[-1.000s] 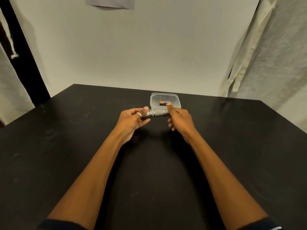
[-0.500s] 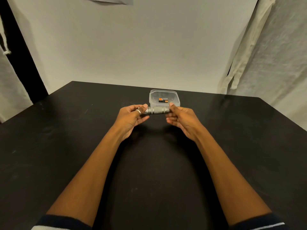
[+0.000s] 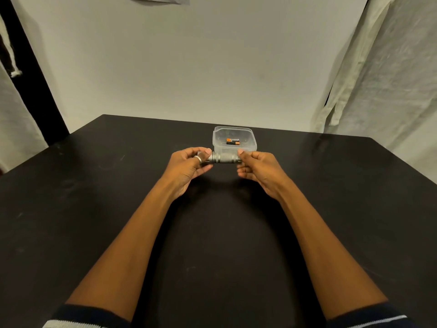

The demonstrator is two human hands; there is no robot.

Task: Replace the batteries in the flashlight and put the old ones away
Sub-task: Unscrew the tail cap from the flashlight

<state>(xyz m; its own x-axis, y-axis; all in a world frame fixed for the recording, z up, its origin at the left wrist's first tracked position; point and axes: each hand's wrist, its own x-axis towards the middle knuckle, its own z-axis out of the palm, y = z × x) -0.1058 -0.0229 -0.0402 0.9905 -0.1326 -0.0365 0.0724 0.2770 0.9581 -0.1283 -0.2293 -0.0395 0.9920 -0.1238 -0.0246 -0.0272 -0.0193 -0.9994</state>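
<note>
Thumb lifted; batteries [image 3: 233, 141] lie inside tub [image 3: 252, 143].

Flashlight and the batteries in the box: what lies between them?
In the head view, only the near wall of the clear box separates the flashlight from the batteries.

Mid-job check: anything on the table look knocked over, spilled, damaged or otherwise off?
Nothing stands out. The flashlight is held level between the left hand and right hand, just in front of the clear container, which sits upright on the black table with batteries lying inside. No spills or visible damage.
</note>
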